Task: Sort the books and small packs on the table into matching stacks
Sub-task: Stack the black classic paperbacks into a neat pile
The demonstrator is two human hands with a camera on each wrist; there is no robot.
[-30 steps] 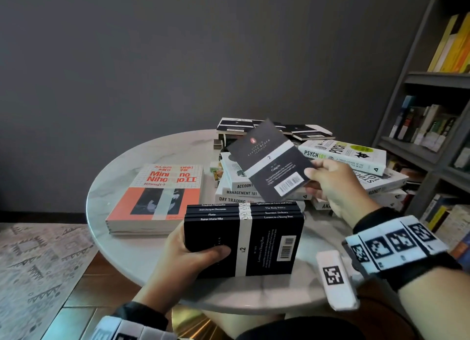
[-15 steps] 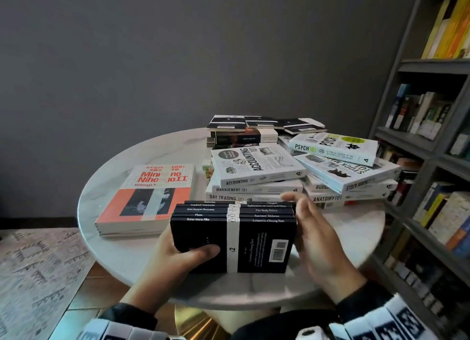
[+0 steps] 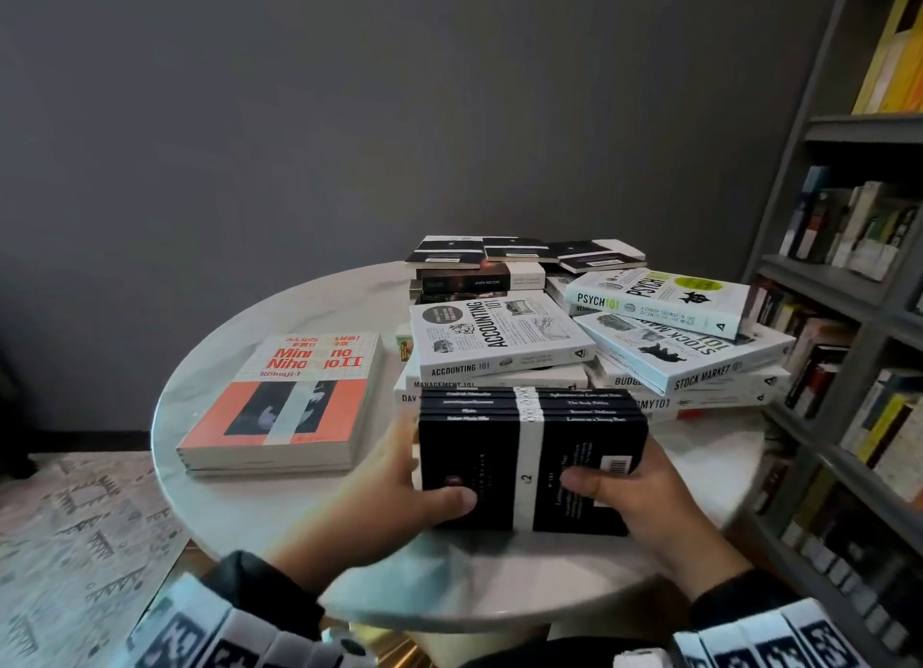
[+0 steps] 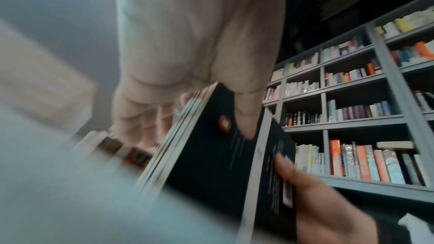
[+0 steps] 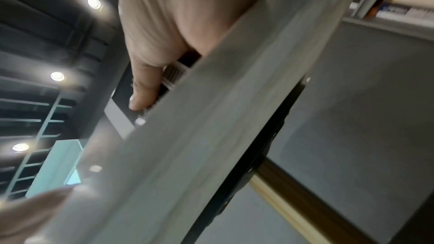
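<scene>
Head view: the stack of black books point(image 3: 532, 460) sits near the table point(image 3: 239, 507) edge, long axis left-right, left hand point(image 3: 399, 487) and right hand point(image 3: 644, 492) clamping opposite short ends, thumbs on top.
Left wrist view: fingers curl under the stack, thumb on the cover.
Right wrist view: thumb presses beside the barcode; the other fingers are hidden

My left hand point(image 3: 394, 487) and right hand point(image 3: 644, 492) hold the small stack point(image 3: 529, 452) at the table's point(image 3: 239, 507) near edge. Left of it lies the Nihongo pile point(image 3: 284, 402). Behind it sits the Accounting pile point(image 3: 494, 337); right of that, the Psych pile point(image 3: 664, 317). Slim books point(image 3: 524, 252) lie farthest back. Shelves point(image 3: 849, 277) stand at my right.
</scene>
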